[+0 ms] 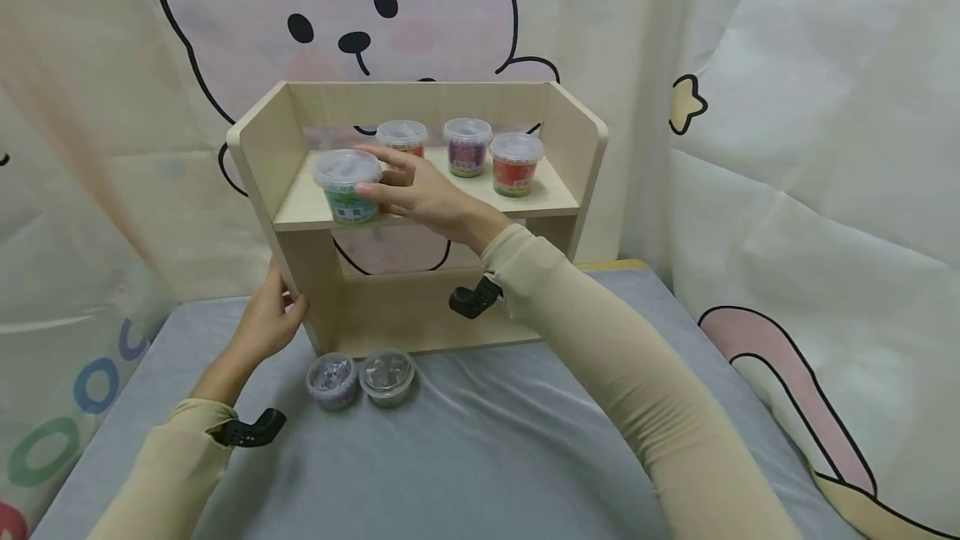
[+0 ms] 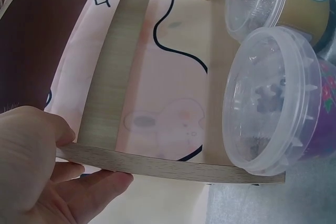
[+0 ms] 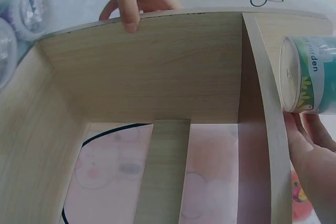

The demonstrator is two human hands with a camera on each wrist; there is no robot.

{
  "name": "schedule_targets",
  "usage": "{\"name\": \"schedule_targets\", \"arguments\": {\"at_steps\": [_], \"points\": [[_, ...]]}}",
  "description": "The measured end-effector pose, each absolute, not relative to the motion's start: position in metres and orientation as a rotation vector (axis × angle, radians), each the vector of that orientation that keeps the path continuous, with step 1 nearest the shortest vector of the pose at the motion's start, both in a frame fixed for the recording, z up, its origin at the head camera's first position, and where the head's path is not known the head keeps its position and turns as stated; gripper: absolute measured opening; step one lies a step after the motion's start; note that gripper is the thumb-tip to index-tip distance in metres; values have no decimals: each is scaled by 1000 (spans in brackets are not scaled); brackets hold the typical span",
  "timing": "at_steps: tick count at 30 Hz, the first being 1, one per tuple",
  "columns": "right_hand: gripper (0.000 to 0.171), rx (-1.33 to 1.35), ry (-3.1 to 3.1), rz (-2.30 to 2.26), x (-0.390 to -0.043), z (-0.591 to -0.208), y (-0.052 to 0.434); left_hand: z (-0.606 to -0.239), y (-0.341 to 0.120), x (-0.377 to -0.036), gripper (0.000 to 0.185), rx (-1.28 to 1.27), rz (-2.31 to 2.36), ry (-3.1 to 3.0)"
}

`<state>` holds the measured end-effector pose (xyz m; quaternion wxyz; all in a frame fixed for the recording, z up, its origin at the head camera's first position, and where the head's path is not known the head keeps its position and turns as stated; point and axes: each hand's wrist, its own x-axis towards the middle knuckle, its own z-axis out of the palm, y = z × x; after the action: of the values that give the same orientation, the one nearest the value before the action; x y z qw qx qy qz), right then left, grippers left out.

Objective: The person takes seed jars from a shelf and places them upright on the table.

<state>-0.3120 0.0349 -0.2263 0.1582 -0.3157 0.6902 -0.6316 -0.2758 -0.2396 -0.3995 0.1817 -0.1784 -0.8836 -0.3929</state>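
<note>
Here the right hand [image 1: 420, 190] grips the green cup [image 1: 347, 186].

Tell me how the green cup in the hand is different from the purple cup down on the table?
The green-labelled cup stands on the wooden shelf, up high; the purple cup sits on the grey table below, at the shelf's foot. The right hand holds the green-labelled cup in its grip; nothing touches the purple cup, and the left hand holds the shelf's side panel instead. Both are small round tubs with clear lids.
</note>
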Motion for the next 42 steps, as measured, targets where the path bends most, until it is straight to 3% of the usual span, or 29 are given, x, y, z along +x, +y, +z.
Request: {"name": "schedule_targets", "arguments": {"at_steps": [16,29,34,42], "points": [[64,-966,2002,-1696,-282,-243,74,-398,-240,-273,76,-483,-1099,-2519],[65,-1060,2043,-1660,-278,-276,89,-396,-240,-273,80,-469,-1077,-2525],[64,-1092,2048,-1668,-278,-295,94,-395,-240,-272,78,-453,-1068,-2530],[72,-922,1923,-1692,-275,-337,107,-397,-242,-269,78,-447,-1034,-2553]]}}
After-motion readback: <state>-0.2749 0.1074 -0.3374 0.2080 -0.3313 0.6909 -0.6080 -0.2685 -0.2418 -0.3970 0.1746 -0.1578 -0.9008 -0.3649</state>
